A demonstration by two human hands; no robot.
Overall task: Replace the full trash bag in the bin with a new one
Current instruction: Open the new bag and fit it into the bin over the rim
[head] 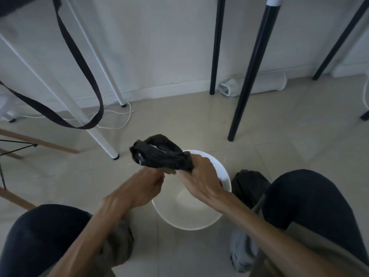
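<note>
A round white bin (pixel 203 222) stands on the floor between my knees, with its white inside showing. Above its far rim I hold a bunched black trash bag (pixel 159 153). My right hand (pixel 199 176) grips the bag's right end. My left hand (pixel 147 186) pinches the bag's lower edge just left of that. A second dark, filled bag (pixel 249 184) sits on the floor right of the bin, partly hidden by my right knee.
White table legs (pixel 99 134) and a hanging black strap (pixel 79 62) are at the left. Black legs (pixel 245 86) stand behind the bin. A white cable (pixel 123 120) lies on the tiled floor near the wall. Wooden chair legs (pixel 40 142) are at far left.
</note>
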